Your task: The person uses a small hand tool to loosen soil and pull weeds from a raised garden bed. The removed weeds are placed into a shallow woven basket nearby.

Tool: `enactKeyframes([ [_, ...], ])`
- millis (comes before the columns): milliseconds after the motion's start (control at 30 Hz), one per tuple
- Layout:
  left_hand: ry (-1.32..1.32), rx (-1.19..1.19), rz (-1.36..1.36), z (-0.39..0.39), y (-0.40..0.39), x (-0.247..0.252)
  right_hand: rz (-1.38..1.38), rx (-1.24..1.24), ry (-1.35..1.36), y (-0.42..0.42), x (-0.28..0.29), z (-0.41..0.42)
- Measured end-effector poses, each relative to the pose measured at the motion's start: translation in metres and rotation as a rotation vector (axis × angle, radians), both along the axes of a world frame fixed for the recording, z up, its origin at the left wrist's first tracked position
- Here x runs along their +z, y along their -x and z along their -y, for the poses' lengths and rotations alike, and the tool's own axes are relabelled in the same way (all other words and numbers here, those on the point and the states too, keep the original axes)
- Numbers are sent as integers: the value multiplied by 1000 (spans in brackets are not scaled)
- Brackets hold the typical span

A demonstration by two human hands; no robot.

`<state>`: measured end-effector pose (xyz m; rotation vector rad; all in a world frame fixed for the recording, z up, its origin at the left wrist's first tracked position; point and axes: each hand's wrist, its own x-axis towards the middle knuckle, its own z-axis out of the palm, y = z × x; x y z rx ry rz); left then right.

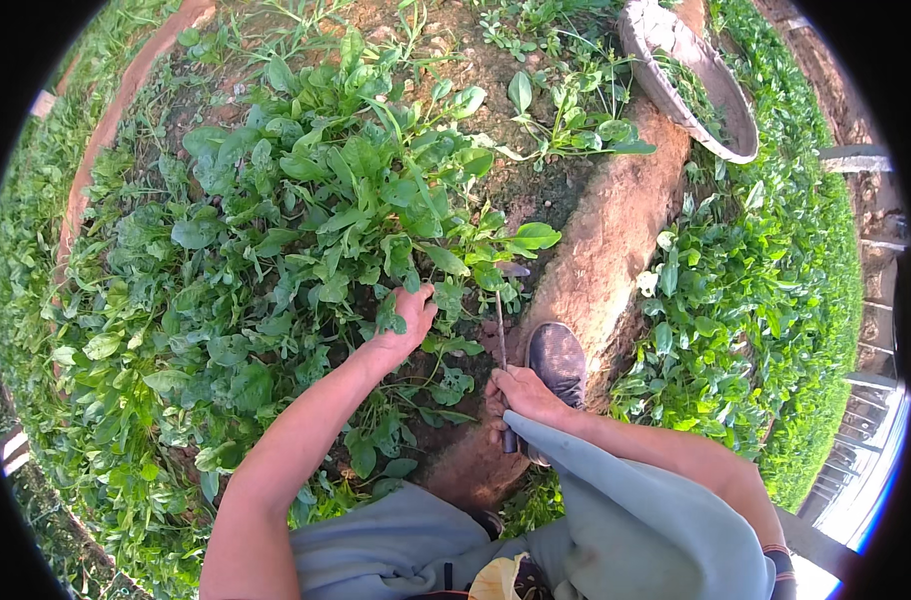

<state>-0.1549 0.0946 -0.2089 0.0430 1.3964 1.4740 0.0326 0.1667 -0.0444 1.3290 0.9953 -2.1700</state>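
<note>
My left hand (412, 321) reaches in among the leafy green plants (365, 180) left of the dirt path, its fingers partly behind leaves. Whether it grips a stem, I cannot tell. My right hand (527, 397) is closed around the handle of a small long-handled hoe (500, 322), just beside my shoe. The tool points away from me, and its small metal blade (512, 268) lies by the leaves at the edge of the plants. Many of the leaves near my left hand have small holes.
A narrow dirt path (613, 217) runs up to the right, with my dark shoe (557, 360) on it. A shallow woven basket (733, 105) holding some greens rests tilted at the upper right. Another dense plant bed (748, 300) lies right of the path.
</note>
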Motion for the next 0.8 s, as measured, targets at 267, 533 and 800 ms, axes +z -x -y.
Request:
enactKeyframes([
  [267, -136, -172, -308, 7, -15, -22, -32, -479, 463, 33, -2, 10],
  [533, -233, -12, 217, 11, -21, -51, 33, -246, 431, 30, -4, 20],
  [800, 25, -59, 64, 11, -14, -21, 172, 95, 107, -6, 11, 0],
])
